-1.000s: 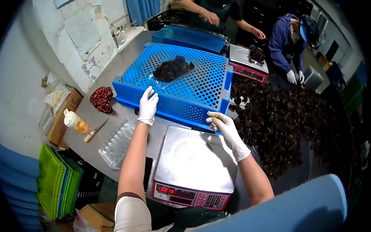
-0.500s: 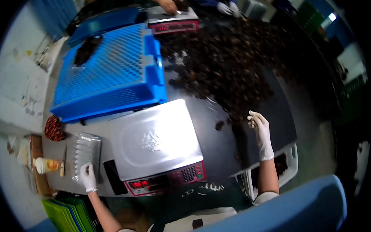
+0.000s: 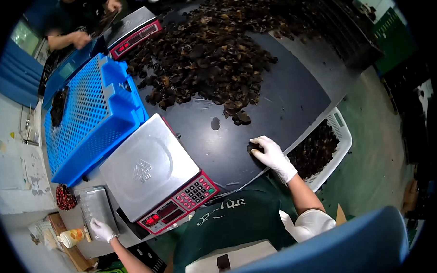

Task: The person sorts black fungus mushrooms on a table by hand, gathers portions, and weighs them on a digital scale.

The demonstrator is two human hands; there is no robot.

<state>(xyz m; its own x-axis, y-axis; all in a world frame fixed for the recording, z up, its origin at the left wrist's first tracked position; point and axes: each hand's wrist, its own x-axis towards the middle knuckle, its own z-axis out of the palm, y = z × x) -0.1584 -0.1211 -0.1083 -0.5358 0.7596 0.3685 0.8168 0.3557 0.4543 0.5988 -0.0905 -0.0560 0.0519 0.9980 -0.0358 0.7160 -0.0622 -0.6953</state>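
My right hand, in a white glove, is over the table's near right edge, its thumb and fingers closed on a dark brown piece. Beyond it, a large heap of similar dark brown pieces covers the far part of the table, and one loose piece lies apart from the heap. At the lower left my gloved left hand grips the near end of a clear plastic tray. Between my hands stands a scale with a bare steel plate and a lit red display.
A blue crate stands behind the scale, with dark pieces on its mesh. A white basket of dark pieces sits below the table's right edge. A patterned cup and red bundle are at left. Another person works beside a second scale.
My view has swung round. My right hand has come from beside the heap to the table's near edge, where a dark piece shows in its fingers. My left hand stays at the tray.
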